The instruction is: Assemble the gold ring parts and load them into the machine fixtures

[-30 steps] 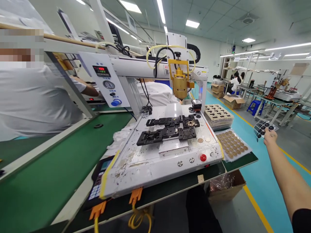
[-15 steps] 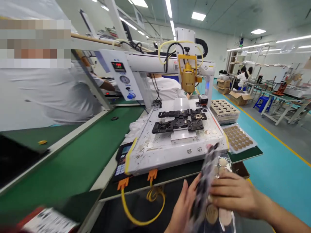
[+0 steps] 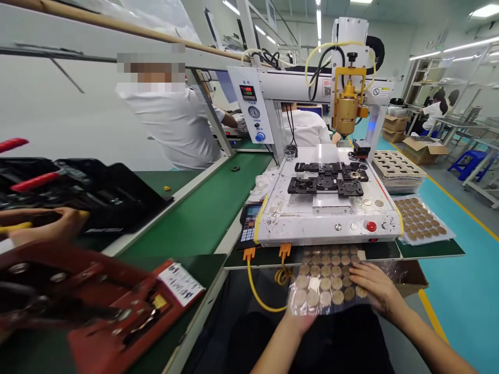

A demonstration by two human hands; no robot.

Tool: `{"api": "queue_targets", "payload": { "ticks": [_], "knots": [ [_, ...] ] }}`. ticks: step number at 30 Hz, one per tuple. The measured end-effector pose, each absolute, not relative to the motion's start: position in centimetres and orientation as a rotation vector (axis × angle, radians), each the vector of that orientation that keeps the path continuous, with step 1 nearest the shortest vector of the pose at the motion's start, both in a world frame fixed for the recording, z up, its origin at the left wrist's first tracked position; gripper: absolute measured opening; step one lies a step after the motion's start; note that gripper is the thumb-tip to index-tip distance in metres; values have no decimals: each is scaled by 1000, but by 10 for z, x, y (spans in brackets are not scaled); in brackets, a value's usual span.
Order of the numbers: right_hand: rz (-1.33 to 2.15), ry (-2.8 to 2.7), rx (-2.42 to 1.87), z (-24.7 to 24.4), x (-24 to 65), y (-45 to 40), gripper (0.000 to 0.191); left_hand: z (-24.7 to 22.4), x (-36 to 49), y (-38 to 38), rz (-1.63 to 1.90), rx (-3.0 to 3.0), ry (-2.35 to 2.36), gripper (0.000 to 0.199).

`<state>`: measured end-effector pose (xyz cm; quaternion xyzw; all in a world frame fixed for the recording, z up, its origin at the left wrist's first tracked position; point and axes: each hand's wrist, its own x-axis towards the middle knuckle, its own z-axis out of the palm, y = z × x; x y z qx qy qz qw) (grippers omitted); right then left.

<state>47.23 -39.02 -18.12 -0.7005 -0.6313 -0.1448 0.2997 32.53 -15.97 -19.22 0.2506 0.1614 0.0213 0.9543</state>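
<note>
A clear plastic sheet of round tan discs is held above my lap, in front of the machine. One disc spot near its left side looks pale. My left hand holds the sheet at its near left corner, with the fingers hidden beneath it. At the right edge, my right hand is closed on the sheet, its fingers lying across the discs and its thumb out of sight. Beyond the sheet, the white gantry machine carries black fixtures below a gold-coloured head.
Another sheet of discs lies right of the machine, beside stacked cut-out trays. A red-brown hand press stands at left. A co-worker's hand is beside black parts. An orange-plugged yellow cable hangs in front.
The sheet has gone from nearly edge-on and blurred to lying flatter, discs facing up. My left hand is now under its near corner. The view has swung left, bringing the press in.
</note>
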Motion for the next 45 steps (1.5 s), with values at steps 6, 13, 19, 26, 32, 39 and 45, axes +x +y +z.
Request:
{"api": "queue_targets", "payload": {
  "ticks": [6, 13, 19, 26, 32, 39, 45],
  "knots": [
    [-336, -1557, -2031, -201, 513, -378, 57, -189, 305, -144, 199, 414, 517, 77],
    [-77, -1875, -1809, -192, 535, -371, 47, -186, 318, -150, 219, 726, 648, 29],
    [-152, -1637, -2059, -172, 522, -381, 56, -184, 331, -157, 268, 763, 702, 30],
    [-389, -1127, -2062, -202, 480, -405, 45, -183, 349, -170, 318, 752, 727, 29],
    [1, -541, -1934, -197, 443, -407, 27, -184, 355, -174, 281, 784, 741, 36],
    [449, -356, -1736, -205, 441, -369, 60, -185, 345, -173, 217, 859, 701, 39],
    [492, -284, -1664, -208, 453, -346, 57, -191, 349, -163, 195, 901, 635, 40]
  ]
}}
